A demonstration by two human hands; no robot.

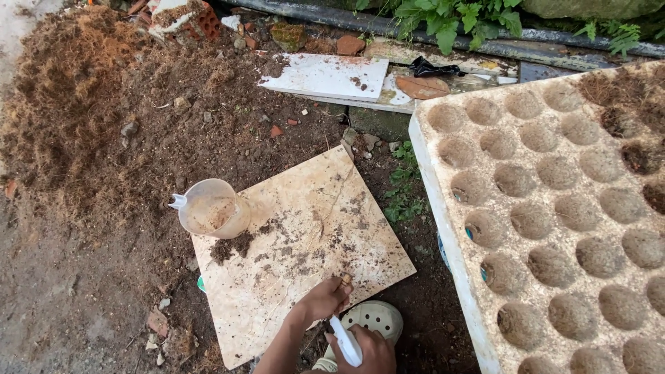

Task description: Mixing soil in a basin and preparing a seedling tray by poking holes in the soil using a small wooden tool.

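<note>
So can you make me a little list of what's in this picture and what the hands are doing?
place: outdoors, on soil
left hand: pinching something small over the tile
right hand: holding a white tool
cup: clear plastic, at the tile's corner, soil inside
tray: white foam, round holes, most filled with soil
shoe: pale, with holes, beside the hands

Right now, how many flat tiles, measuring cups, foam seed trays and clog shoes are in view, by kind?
Flat tiles: 2, beige tile and white tile
Clear measuring cups: 1
Foam seed trays: 1
Clog shoes: 1
Total: 5
</note>
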